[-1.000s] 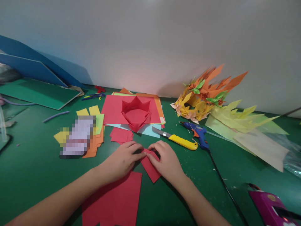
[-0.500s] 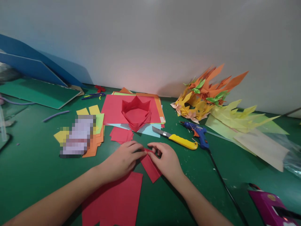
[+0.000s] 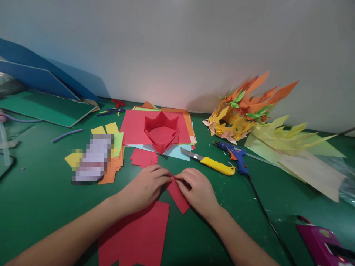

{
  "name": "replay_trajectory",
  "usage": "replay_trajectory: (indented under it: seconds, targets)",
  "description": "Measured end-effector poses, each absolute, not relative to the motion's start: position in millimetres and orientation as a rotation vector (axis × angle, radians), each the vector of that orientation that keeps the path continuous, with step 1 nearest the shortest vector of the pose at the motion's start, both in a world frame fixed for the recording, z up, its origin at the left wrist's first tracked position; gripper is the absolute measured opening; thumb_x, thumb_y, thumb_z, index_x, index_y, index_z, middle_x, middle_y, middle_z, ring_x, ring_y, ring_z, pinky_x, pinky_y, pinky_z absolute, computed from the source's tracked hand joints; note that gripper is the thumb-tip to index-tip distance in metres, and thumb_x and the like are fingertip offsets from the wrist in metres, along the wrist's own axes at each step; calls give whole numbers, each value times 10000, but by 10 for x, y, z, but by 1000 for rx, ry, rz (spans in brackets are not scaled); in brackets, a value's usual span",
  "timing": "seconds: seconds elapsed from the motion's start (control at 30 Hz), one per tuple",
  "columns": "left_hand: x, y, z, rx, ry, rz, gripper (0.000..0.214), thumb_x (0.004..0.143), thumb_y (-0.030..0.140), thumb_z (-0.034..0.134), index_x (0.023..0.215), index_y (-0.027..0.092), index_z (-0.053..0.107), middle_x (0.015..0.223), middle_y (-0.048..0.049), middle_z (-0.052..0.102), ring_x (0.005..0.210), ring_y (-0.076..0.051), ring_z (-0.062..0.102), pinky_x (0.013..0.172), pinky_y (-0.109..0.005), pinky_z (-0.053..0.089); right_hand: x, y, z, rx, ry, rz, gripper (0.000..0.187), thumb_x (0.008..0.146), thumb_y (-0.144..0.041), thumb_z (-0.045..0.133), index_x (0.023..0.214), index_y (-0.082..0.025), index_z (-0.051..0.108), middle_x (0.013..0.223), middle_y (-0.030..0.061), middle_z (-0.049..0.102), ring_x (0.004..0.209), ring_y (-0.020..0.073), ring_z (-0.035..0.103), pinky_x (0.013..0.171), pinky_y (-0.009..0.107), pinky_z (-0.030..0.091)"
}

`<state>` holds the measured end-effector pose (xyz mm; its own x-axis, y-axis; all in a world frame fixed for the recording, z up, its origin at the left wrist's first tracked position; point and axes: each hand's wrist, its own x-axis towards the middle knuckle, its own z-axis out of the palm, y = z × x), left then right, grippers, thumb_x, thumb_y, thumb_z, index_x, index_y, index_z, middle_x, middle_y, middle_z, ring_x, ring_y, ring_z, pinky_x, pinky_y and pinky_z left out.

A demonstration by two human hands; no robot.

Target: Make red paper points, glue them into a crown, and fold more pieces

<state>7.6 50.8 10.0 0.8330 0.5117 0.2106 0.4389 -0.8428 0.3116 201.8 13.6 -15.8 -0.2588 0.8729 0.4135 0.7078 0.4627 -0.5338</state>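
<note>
Both hands pinch the far end of a narrow folded piece of red paper (image 3: 178,197) just above the green table. My left hand (image 3: 149,181) has its thumb and fingertips closed on the paper's upper left edge. Opposite it, my right hand (image 3: 196,187) pinches the same end, fingers curled in. Below my left forearm lies a larger red sheet (image 3: 144,232), with a notched near edge. Small red paper pieces (image 3: 142,158) are stacked just beyond my left hand. A pointed red paper crown (image 3: 161,131) stands farther back on a pile of coloured sheets (image 3: 131,127).
A yellow utility knife (image 3: 217,165) lies with its blade out, beside a blue glue gun (image 3: 235,157) whose cord runs toward me. Orange and yellow paper crowns (image 3: 244,107) stand back right. A blurred-out flat object (image 3: 94,159) rests on coloured papers. A purple device (image 3: 318,240) sits front right.
My right hand's fingers have closed down onto the end of the red paper. My left hand keeps its pinch. The whole view has shifted slightly.
</note>
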Motion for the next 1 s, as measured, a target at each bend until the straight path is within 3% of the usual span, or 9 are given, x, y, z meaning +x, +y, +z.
replay_trajectory:
  seconds: [0.4,1.0]
  targets:
    - [51,523,78,2773,735,421,351,853,28,387,1068,166,628,1070,-82,636,1005,-217,556,872,-380,473,2111,154,-157,-1172,-2313,189,281,952,-197,400,892,-155,671,806,84,645,738,190,576,661,313,474]
    - [57,498,89,2790,743,364,357,874,44,365,1103,162,612,1088,-91,618,1027,-222,551,889,-395,474,2119,172,-144,-1166,-2483,89,250,949,-186,438,873,-143,673,783,68,619,714,182,528,627,296,408]
